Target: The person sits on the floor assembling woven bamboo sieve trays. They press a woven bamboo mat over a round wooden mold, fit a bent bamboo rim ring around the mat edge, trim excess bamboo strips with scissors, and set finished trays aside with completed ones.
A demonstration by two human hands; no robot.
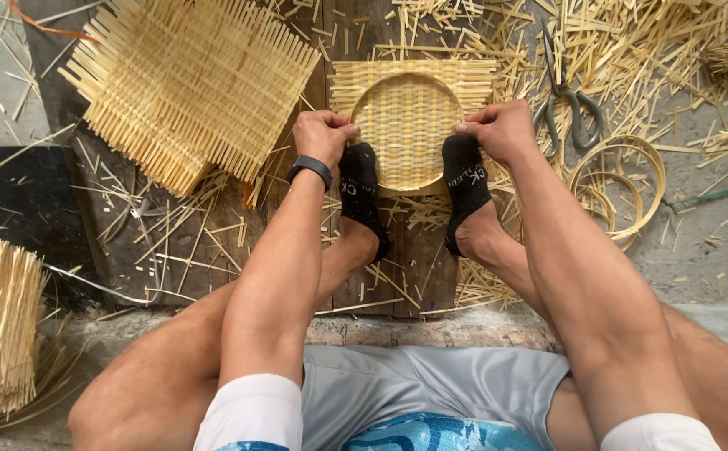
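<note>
Both your hands grip the round woven bamboo basket (406,125).
Your left hand (322,136) and right hand (502,129) pinch its rim, fingers curled tight; socked feet (362,196) brace it below.

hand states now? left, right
Left hand: closed, gripping the round woven bamboo tray at its left rim.
Right hand: closed, gripping its right rim.
</note>
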